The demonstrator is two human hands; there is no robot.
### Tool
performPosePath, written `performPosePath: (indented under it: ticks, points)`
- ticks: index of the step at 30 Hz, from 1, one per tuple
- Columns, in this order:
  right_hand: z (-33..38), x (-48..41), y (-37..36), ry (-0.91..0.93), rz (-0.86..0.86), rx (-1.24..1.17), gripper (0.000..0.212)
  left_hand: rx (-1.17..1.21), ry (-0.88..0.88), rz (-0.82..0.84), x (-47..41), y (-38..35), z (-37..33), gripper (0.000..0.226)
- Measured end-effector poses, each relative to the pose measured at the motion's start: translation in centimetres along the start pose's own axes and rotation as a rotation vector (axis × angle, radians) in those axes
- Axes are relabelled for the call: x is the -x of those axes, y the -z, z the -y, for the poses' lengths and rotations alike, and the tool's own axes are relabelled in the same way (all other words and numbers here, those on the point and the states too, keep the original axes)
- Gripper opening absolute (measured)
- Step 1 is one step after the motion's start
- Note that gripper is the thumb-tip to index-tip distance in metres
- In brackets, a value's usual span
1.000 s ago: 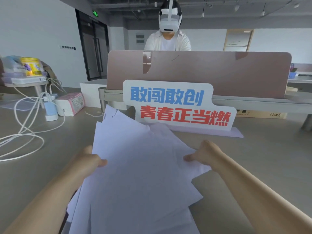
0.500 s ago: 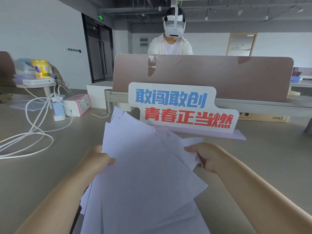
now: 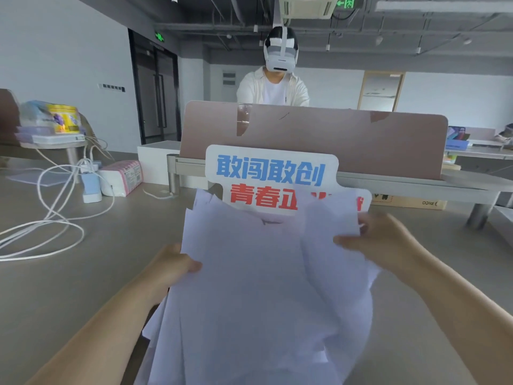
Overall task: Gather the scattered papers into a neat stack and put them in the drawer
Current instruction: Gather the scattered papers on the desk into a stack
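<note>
A loose, uneven bundle of white papers (image 3: 258, 295) is raised off the grey desk (image 3: 69, 295) in front of me, its sheets fanned and bent. My left hand (image 3: 173, 265) grips the bundle's left edge with the thumb on top. My right hand (image 3: 380, 243) grips the right edge, where one sheet curls upward. The top of the bundle covers the lower part of a sign. No drawer is in view.
A white sign with blue and red characters (image 3: 270, 173) stands behind the papers against a pink desk divider (image 3: 347, 140). White cables (image 3: 50, 218), a charger and a tissue pack (image 3: 122, 177) lie at the left. A person wearing a headset (image 3: 277, 79) stands beyond the divider.
Both hands have lifted the papers up off the desk and toward me. My right hand moved from pressing flat on the sheets to gripping their right edge, and the bundle now overlaps the sign.
</note>
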State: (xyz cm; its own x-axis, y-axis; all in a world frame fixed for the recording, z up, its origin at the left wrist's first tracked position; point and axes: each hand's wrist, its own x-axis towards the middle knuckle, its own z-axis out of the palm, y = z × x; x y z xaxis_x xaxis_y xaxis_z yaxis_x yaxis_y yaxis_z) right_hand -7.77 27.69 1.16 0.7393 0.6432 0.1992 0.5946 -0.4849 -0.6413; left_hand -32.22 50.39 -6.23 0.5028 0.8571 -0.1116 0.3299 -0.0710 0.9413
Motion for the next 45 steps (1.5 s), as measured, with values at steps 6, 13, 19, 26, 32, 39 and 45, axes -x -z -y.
performPosePath:
  ticks: [6, 13, 19, 26, 32, 39, 45]
  points:
    - [0.1, 2.3, 1.5, 0.039, -0.303, 0.341, 0.016, 0.043, -0.009, 0.034, 1.7, -1.4, -0.4, 0.027]
    - [2.9, 2.8, 9.4, 0.239, -0.748, -0.320, 0.037, -0.031, 0.085, -0.017, 1.5, -3.2, -0.8, 0.029]
    - [-0.9, 0.3, 8.4, -0.143, -0.471, -0.625, 0.020, -0.004, 0.146, 0.024, 0.6, -4.5, -1.8, 0.052]
    - [-5.5, 0.2, -2.9, -0.357, -0.194, -0.396, 0.013, -0.024, 0.141, 0.032, -1.1, -7.4, -3.5, 0.037]
    - [-7.0, 0.5, -5.0, -0.286, -0.115, -0.188, 0.020, 0.084, 0.138, 0.072, -2.8, -8.4, -2.6, 0.071]
    - [-6.6, 0.3, -4.0, -0.132, -0.278, 0.038, 0.020, -0.156, -0.021, 0.105, -2.1, -8.2, -1.7, 0.003]
    - [-7.3, 0.7, -4.8, -0.219, -0.164, -0.210, 0.021, -0.048, -0.073, 0.179, -0.7, -9.4, -2.3, 0.025]
